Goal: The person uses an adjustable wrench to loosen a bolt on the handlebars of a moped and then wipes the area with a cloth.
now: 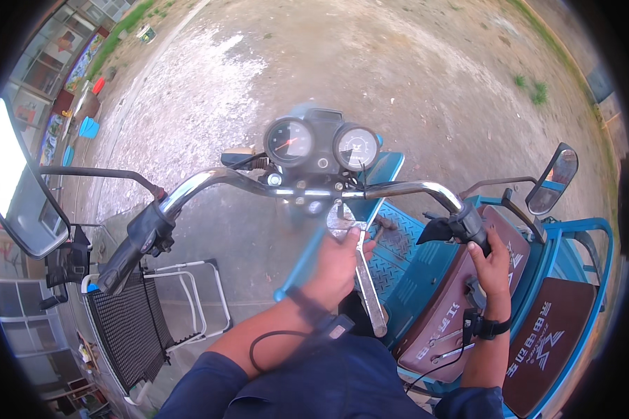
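My left hand (334, 264) is closed around an adjustable wrench (369, 290), its silver handle slanting down toward my body. The wrench's head sits just below the middle of the chrome handlebar (416, 188), by the clamp bolts; whether its jaws grip a nut I cannot make out. My right hand (494, 264) is wrapped round the black right grip (470, 225), thumb on the near side. In front of the bar stand two round gauges, a left dial (288, 142) and a right dial (357, 148). The black left grip (136, 244) is untouched.
Mirrors stick out on both sides, a large left mirror (21, 181) and a right mirror (553, 178). A folding chair (129, 328) stands at left. Silver tools (453, 353) lie on the brown seat (433, 318), beside a teal footboard (398, 262). A second brown panel (555, 342) is farther right.
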Motion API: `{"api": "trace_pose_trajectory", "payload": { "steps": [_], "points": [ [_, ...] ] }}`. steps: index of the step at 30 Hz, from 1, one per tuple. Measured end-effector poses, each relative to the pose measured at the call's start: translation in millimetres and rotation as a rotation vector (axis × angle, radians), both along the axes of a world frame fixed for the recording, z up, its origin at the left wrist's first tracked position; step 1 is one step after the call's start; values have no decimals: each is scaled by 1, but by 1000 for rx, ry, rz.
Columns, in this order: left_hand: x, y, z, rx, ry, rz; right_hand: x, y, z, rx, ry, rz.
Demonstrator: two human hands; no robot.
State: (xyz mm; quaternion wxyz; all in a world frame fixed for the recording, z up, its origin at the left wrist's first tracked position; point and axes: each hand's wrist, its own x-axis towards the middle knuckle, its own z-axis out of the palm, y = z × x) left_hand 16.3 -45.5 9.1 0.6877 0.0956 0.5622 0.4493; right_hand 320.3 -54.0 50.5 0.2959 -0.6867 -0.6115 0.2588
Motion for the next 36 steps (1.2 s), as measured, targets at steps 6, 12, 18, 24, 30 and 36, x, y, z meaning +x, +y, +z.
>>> {"api": "trace_pose_trajectory", "payload": {
  "steps": [6, 12, 18, 24, 30, 36],
  "points": [
    [6, 1, -3, -11, -21, 56, 3, -2, -4, 58, -48, -12],
    [4, 4, -4, 8, -19, 16, 0, -2, 0, 6, 13, -30],
    [-15, 7, 14, 75, 131, -61, 2, -2, 0, 17, 35, -19],
    [-56, 17, 45, 408, 435, -366, 1, -1, 2, -13, 14, -24],
    [-92, 3, 51, 430, 503, -587, 0, 0, 5, -12, -37, -13],
    [-146, -46, 70, 219, 562, -630, 0, 0, 10, -60, -32, 5]
  ]
}}
